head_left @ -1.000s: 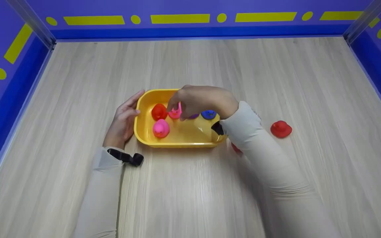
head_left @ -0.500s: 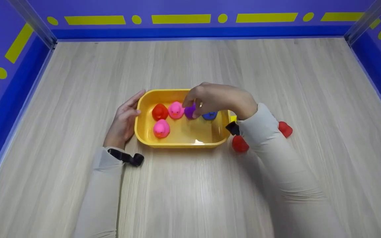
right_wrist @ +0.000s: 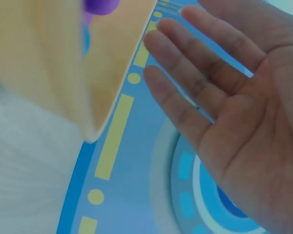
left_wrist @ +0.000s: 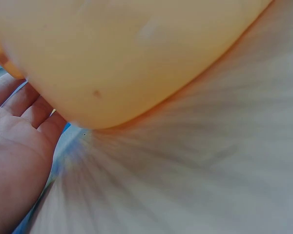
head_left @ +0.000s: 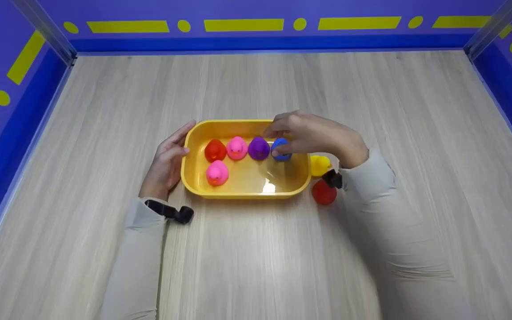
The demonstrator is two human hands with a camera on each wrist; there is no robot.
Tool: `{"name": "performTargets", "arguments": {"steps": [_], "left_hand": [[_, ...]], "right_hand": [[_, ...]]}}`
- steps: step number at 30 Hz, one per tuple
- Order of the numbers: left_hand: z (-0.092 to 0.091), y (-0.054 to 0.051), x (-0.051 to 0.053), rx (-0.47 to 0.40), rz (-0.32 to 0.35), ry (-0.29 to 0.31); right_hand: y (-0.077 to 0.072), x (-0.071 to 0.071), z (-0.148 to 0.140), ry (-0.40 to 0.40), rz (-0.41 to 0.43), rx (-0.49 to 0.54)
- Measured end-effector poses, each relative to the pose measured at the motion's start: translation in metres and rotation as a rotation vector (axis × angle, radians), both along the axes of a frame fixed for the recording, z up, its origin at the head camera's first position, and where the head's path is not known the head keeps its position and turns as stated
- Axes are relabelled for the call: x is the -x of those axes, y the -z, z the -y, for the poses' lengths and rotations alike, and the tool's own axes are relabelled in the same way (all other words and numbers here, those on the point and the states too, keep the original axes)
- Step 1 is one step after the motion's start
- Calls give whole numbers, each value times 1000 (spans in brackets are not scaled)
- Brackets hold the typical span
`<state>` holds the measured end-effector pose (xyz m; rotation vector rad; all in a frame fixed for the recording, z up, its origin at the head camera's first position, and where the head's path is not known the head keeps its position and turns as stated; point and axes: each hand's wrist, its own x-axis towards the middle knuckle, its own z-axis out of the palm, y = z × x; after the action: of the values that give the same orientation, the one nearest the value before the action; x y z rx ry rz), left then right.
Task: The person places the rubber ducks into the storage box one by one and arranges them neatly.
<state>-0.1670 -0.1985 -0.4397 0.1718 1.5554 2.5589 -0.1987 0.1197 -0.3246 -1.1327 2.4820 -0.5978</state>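
A yellow tub (head_left: 242,195) stands on the table with several rubber ducks inside. My left hand (head_left: 166,162) rests against its left end, thumb at the rim, fingers along the outer wall; some fingertips are hidden in the left wrist view. Along the tub's back sit a red duck (head_left: 215,151), a pink duck (head_left: 237,148), a purple duck (head_left: 259,148) and a blue duck (head_left: 280,143). Another pink duck (head_left: 217,173) sits in front of the red one. My right hand (head_left: 316,135) hovers over the blue duck, partly covering it; its fingers look extended in the right wrist view.
Outside the tub's right end lie a yellow duck (head_left: 320,165) and a red duck (head_left: 324,192), close to my right wrist. The wooden table (head_left: 247,258) is bounded by a blue wall (head_left: 256,42) at the back and by side walls.
My right hand has moved right, from the pink duck past the purple one to the blue one. The yellow duck has come into view; my sleeve now hides the far-right red duck. My left hand stays.
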Motion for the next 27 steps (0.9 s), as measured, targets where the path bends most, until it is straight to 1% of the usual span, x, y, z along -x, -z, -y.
{"name": "performTargets", "arguments": {"steps": [5, 8, 11, 18, 24, 27], "left_hand": [[0, 0, 0, -3, -4, 2], [0, 1, 0, -4, -8, -1], [1, 2, 1, -2, -10, -3], [1, 1, 1, 10, -8, -3], [1, 2, 1, 18, 2, -12], [1, 2, 1, 10, 5, -15]], "right_hand": [[6, -3, -15, 21, -12, 58], [9, -5, -23, 45, -14, 75], [11, -7, -32, 72, -17, 78], [17, -11, -52, 107, -51, 95], [24, -15, -65, 165, -54, 65], [27, -18, -72, 178, -55, 74]]}}
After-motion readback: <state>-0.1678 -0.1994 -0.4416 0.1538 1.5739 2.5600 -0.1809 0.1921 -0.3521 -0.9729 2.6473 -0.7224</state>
